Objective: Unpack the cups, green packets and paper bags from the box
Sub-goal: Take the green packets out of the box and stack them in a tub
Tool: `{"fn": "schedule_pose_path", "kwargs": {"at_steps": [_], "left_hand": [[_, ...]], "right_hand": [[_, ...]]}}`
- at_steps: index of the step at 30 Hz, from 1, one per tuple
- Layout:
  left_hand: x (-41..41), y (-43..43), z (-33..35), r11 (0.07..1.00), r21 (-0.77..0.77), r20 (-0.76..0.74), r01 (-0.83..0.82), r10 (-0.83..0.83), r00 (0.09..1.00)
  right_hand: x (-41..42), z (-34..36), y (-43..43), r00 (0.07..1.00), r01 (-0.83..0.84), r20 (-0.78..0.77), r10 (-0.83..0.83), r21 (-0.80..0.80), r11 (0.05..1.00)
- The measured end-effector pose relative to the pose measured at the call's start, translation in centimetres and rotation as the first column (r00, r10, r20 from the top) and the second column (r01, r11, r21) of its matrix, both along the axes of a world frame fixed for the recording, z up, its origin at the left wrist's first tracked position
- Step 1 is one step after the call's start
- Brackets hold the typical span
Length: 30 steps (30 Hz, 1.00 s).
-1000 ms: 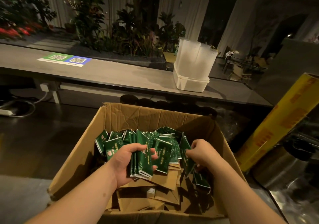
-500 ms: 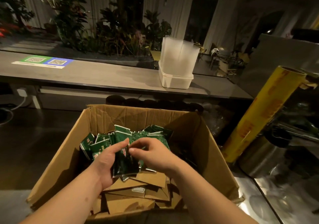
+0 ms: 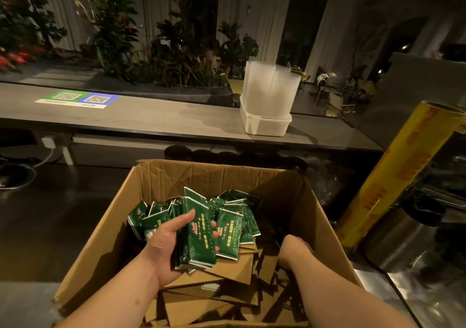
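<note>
Spanning the far side: long grey worktop point(image 3: 156, 120), plants behind it. Near side, open cardboard box point(image 3: 100, 247), flaps up, sitting on a darker lower surface just in front of the worktop. Right of the box, a tall yellow roll of wrap point(image 3: 401, 178) leaning, with a steel canister point(image 3: 393, 242) at its foot. On the worktop, toward its right end, a white tub point(image 3: 264, 125) packed with upright translucent pieces; too blurred to say whether they are cups. Inside the box, bottom layer: flat brown paper bags point(image 3: 227, 272), stacked loosely and fanned at odd angles. On top of them, toward the back wall, a heap of green packets point(image 3: 233, 226), some on edge, some flat. Left hand point(image 3: 169, 249) low in the box, thumb and fingers wrapped round a bundle of packets point(image 3: 199, 239) held upright, its lower edge just above the bags. Right hand point(image 3: 292, 250) reaches into the shadowed right side of the box, back of the hand up, fingers hidden; grip cannot be told. Far left on the worktop, a green-and-blue code sticker point(image 3: 78, 99).
</note>
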State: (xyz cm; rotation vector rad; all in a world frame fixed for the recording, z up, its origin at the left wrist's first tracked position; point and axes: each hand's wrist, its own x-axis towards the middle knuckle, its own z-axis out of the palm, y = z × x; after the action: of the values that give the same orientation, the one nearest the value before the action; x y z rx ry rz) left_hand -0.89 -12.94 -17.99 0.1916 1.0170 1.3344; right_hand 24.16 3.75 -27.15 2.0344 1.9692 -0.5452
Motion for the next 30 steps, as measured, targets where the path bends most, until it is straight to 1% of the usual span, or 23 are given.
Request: {"fn": "schedule_pose_path", "kwargs": {"at_steps": [1,3,5,7,9,11,13,15,17,19,21,23,25,26,27,28,30], "left_hand": [[0.0,0.0,0.0,1.0,-0.008,0.004,0.008,-0.008,1.0],[-0.1,0.1,0.0,1.0,-0.013,0.012,0.0,0.0,1.0],[-0.1,0.1,0.1,1.0,-0.008,0.019,0.005,-0.005,1.0],[0.0,0.1,0.1,1.0,-0.004,0.012,0.007,-0.007,1.0],[0.0,0.2,0.2,1.0,-0.02,-0.012,-0.006,0.005,1.0],[-0.1,0.1,0.3,0.999,-0.037,-0.026,-0.009,0.008,1.0],[-0.1,0.1,0.1,0.999,-0.036,-0.054,-0.02,0.018,0.998],[-0.1,0.0,0.0,0.998,-0.025,-0.119,-0.049,0.045,0.992],[0.0,0.0,0.1,0.998,-0.021,-0.147,-0.059,0.055,0.988],[-0.3,-0.1,-0.1,0.997,-0.024,-0.136,-0.07,0.066,0.988],[-0.4,0.0,-0.3,0.997,-0.024,-0.12,-0.072,0.068,0.99],[-0.6,0.0,-0.6,0.997,-0.033,-0.115,-0.064,0.059,0.992],[-0.4,0.1,-0.6,0.999,-0.037,-0.085,-0.024,0.021,0.996],[-0.4,0.1,-0.7,0.999,-0.034,-0.065,-0.01,0.008,0.998],[-0.3,0.2,-0.7,1.0,-0.031,-0.052,-0.002,0.0,0.999],[-0.3,0.3,-0.6,1.0,-0.027,-0.049,0.0,-0.001,0.999],[-0.1,0.5,-0.6,0.999,-0.034,-0.059,-0.016,0.014,0.998]], "right_hand": [[0.0,0.2,0.1,1.0,0.004,0.007,-0.004,0.024,1.0],[-0.6,1.3,0.0,1.0,0.01,-0.03,-0.008,0.08,0.997],[-1.7,3.3,-0.5,0.993,-0.008,-0.114,0.025,0.15,0.989],[-3.4,5.5,-1.6,0.962,-0.033,-0.254,0.098,0.247,0.968],[-5.4,7.8,-3.6,0.884,-0.041,-0.426,0.192,0.339,0.94],[-7.8,9.9,-6.3,0.792,-0.073,-0.533,0.297,0.399,0.914],[-10.1,11.3,-9.0,0.714,-0.169,-0.573,0.404,0.419,0.892],[-11.9,11.9,-11.1,0.647,-0.294,-0.565,0.512,0.435,0.851],[-12.6,12.1,-12.2,0.603,-0.373,-0.566,0.562,0.423,0.826],[-12.6,12.1,-12.1,0.6,-0.388,-0.586,0.545,0.383,0.839],[-12.1,12.3,-11.5,0.566,-0.391,-0.682,0.463,0.272,0.879],[-11.7,12.2,-11.1,0.489,-0.434,-0.79,0.371,0.15,0.889],[-10.9,11.6,-10.3,0.421,-0.426,-0.859,0.292,0.097,0.899],[-10.6,11.1,-9.5,0.421,-0.389,-0.863,0.28,0.107,0.915],[-10.1,10.4,-8.4,0.451,-0.331,-0.842,0.295,0.15,0.932],[-9.4,9.4,-6.8,0.517,-0.255,-0.795,0.317,0.21,0.944],[-7.1,7.1,-2.9,0.734,-0.123,-0.615,0.289,0.298,0.947]]}}
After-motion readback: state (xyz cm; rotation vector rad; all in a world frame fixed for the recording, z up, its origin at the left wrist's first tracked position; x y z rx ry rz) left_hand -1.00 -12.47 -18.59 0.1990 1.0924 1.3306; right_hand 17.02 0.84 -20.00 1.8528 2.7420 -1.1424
